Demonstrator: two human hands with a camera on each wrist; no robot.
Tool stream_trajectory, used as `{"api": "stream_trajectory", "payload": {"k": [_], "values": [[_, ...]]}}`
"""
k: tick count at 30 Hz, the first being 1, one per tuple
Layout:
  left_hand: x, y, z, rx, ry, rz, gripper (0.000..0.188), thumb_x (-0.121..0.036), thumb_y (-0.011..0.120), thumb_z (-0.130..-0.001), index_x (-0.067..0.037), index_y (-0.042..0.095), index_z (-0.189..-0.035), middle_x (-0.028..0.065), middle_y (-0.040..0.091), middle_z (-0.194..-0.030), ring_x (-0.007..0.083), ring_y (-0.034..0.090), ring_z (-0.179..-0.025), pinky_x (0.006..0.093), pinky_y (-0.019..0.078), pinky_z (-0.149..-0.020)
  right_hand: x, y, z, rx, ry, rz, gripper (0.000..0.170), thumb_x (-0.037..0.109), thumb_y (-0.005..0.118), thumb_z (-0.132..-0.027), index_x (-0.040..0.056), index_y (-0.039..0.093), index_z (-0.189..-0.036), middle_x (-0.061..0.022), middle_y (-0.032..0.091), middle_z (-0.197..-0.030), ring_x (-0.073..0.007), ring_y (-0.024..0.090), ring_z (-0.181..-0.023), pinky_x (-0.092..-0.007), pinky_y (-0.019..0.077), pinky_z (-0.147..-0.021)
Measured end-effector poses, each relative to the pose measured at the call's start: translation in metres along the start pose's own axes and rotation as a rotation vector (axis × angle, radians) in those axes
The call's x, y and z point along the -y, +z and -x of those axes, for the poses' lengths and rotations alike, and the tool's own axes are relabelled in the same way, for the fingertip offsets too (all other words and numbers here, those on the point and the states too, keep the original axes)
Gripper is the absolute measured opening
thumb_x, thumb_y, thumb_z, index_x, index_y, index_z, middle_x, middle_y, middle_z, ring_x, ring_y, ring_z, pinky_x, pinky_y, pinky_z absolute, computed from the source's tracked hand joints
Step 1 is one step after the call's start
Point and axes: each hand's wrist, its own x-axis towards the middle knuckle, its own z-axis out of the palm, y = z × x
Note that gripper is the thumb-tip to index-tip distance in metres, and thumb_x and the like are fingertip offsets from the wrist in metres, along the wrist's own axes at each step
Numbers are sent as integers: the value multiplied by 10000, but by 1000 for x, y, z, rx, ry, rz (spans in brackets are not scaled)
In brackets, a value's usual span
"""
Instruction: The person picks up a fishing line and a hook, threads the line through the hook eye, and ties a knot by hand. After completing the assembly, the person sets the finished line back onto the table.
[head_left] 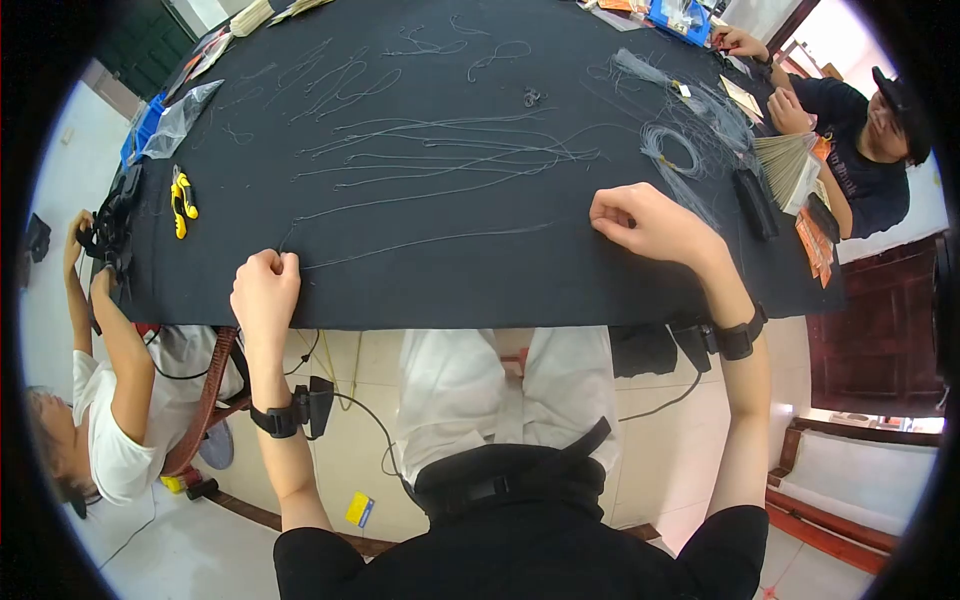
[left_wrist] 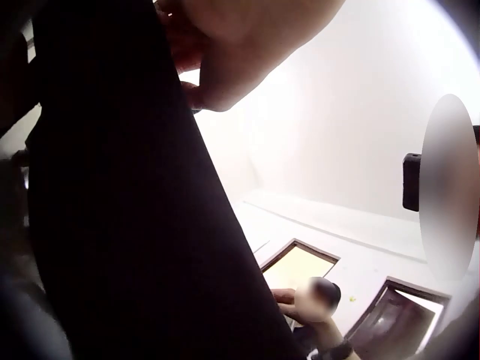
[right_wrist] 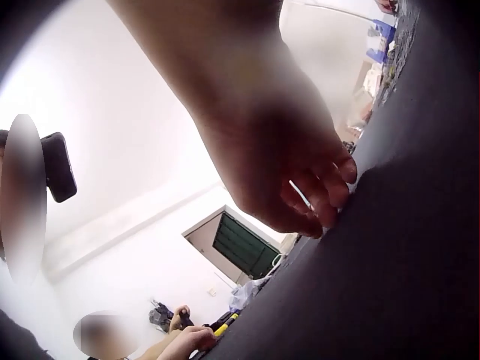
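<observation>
My left hand (head_left: pixel 265 300) is at the near left part of the black table, fingers curled with the thumb against them. It pinches the end of a thin grey cord (head_left: pixel 420 242), which stretches rightward across the cloth. Another long cord (head_left: pixel 390 201) lies just beyond it, its looped end close to these fingertips. My right hand (head_left: pixel 655 228) rests on the table at the right, past the cord's far end, with fingers loosely bent and nothing visible in them. In the right wrist view its fingertips (right_wrist: pixel 324 217) meet the dark cloth.
Several looped cords (head_left: pixel 450 155) lie across the middle. Yellow-handled pliers (head_left: pixel 183 203) lie at left. Bundled grey line (head_left: pixel 670 150), a black case (head_left: pixel 755 204) and a fan of cards (head_left: pixel 787 172) are at right. People sit at both sides (head_left: pixel 120 430).
</observation>
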Motion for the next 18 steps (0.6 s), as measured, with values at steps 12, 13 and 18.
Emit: {"api": "stream_trajectory", "payload": {"k": [12, 13, 18], "values": [[-38, -39, 23, 46, 356, 300, 319, -283, 620, -796, 17, 573, -696, 126, 533, -675, 275, 537, -613, 346, 418, -561, -83, -28, -130, -350, 115, 26, 246, 192, 626, -781, 39, 587, -969, -33, 573, -716, -112, 532, -684, -260, 433, -634], [-39, -43, 27, 139, 401, 336, 267, -229, 623, -789, 27, 579, -728, 123, 545, -689, 245, 542, -621, 325, 420, -573, -86, -27, -138, -360, 131, 18, 258, 196, 635, -773, 44, 590, -977, -32, 575, -717, -113, 535, -689, -262, 433, -638], [-51, -61, 39, 410, 549, 476, 179, -154, 627, -769, 23, 597, -779, 98, 571, -715, 194, 549, -633, 294, 429, -585, -85, -26, -150, -368, 196, 1, 296, 238, 684, -711, 36, 636, -923, -110, 635, -826, -217, 605, -771, -311, 472, -712]]}}
